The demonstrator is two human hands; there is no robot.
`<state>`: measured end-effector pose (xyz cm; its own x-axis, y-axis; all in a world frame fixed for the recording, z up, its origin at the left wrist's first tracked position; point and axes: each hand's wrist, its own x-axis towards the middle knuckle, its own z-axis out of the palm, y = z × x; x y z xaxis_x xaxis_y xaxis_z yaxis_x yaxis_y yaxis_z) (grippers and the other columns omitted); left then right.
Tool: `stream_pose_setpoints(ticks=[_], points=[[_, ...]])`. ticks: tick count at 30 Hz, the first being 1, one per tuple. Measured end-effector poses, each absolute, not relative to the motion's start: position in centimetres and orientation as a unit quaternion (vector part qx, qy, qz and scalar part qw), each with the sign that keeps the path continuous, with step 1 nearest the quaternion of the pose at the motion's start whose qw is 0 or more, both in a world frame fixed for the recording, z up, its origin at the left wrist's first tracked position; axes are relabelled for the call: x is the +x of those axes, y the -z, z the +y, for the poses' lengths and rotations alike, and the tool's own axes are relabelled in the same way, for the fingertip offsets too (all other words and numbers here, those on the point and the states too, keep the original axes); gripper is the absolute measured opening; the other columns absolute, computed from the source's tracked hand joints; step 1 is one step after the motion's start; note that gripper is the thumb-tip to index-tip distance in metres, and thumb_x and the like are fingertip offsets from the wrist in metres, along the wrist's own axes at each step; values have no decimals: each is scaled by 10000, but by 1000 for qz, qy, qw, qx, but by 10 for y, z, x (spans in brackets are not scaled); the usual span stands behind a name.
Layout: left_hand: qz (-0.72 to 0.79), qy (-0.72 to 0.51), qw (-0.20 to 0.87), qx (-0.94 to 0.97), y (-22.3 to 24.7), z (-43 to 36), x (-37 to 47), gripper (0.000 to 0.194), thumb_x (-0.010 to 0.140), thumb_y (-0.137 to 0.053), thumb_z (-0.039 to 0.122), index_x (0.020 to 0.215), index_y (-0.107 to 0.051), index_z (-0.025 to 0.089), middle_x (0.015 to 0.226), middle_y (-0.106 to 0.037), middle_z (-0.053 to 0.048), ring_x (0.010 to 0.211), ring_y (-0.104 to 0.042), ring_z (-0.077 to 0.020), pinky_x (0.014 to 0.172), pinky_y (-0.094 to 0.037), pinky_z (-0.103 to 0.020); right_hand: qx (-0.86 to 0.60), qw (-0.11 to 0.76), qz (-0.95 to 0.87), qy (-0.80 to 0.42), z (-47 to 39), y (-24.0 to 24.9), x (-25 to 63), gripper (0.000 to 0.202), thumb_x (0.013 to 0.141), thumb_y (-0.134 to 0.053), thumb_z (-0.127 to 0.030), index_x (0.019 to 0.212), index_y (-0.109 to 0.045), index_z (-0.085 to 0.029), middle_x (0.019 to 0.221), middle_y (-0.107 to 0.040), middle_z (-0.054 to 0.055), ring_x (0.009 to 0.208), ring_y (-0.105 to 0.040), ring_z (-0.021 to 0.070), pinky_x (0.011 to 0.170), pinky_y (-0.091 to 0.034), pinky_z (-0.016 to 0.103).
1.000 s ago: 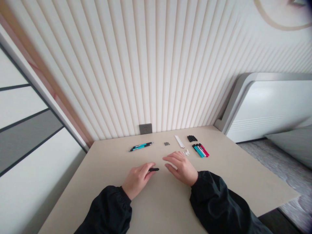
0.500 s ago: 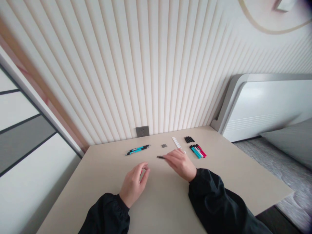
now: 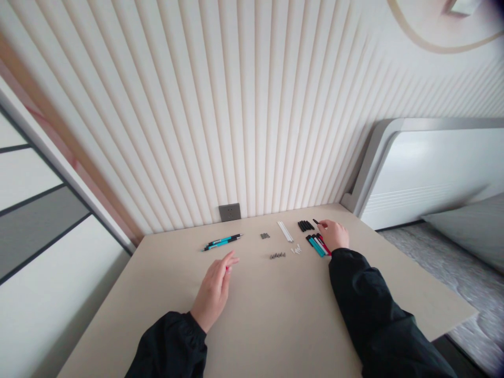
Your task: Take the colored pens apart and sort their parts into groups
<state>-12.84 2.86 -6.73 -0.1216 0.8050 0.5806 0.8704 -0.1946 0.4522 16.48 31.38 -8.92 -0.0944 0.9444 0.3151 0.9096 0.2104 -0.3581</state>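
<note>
Head view: pinching 1 black piece point(image 3: 316, 221) in right hand point(image 3: 334, 235), just right of black grips point(image 3: 305, 226), roughly parallel; holding pink bit point(image 3: 228, 268) (mostly hidden) in left hand point(image 3: 211, 291).

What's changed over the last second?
The left hand let go of the black piece; the right hand took it and carried it rightward and forward, beside the row of black pieces. A mostly hidden red piece shows in the left hand. Teal pens and white sticks stayed put.

The pens point(image 3: 221, 243) are turquoise and black, the tabletop point(image 3: 255, 315) beige.
</note>
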Motion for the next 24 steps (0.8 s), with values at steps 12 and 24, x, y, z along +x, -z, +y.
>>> stream_pose_setpoints(ticks=[12,24], points=[[-629,403,28,-664,67,28,-129,235,952,-408,231,1155,-524,210,1096,-648,-76,1037,-609,-191,906,-501,-350,-639,215,-736,-59,316,91,152,264,859,-485,-344,908,-730,-258,879,-712,86,879,-616,247,772,-358,376],[-616,612,-213,-448,70,34,-124,258,874,-562,392,990,-550,161,1024,-695,-118,873,-681,-205,801,-559,-364,-482,410,-774,-8,255,56,117,312,923,-382,-234,1059,-658,-178,991,-679,114,988,-544,258,893,-305,413]])
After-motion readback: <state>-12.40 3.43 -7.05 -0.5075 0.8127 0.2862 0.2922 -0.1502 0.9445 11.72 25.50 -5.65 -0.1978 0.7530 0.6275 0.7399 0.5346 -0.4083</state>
